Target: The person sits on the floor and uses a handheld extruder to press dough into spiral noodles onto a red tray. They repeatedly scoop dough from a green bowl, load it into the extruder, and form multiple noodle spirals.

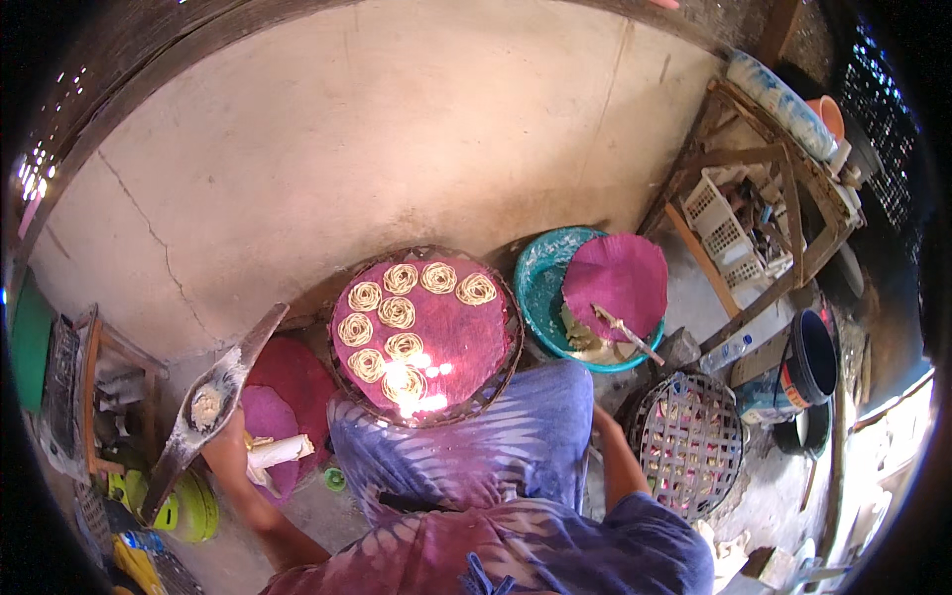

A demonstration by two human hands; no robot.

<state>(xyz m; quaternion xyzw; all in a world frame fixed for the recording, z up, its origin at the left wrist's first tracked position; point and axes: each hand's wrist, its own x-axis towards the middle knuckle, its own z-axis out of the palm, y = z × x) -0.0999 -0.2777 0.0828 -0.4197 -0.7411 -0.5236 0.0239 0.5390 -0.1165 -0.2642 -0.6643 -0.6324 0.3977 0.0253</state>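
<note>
My left hand [227,442] is closed on a long wooden dough press [224,377], holding it up at my left. Pale dough [206,408] fills the hollow in its middle, and most of my fingers are hidden beneath it. My right hand [603,426] hangs beside my right knee, its fingers hidden by the cloth. Against my knees rests a round woven tray [517,342] lined with a pink sheet [461,337]. Several coiled noodle nests [397,313] sit along its left and far parts, with bright sunlight on the nearest one.
At the right of the tray, a teal basin [534,288] holds a round pink sheet [615,283] and a stick [627,333]. A woven basket [689,446] lies at my right. A red tub [307,382] and green gas cylinder [193,506] stand left, a wall [397,129] ahead.
</note>
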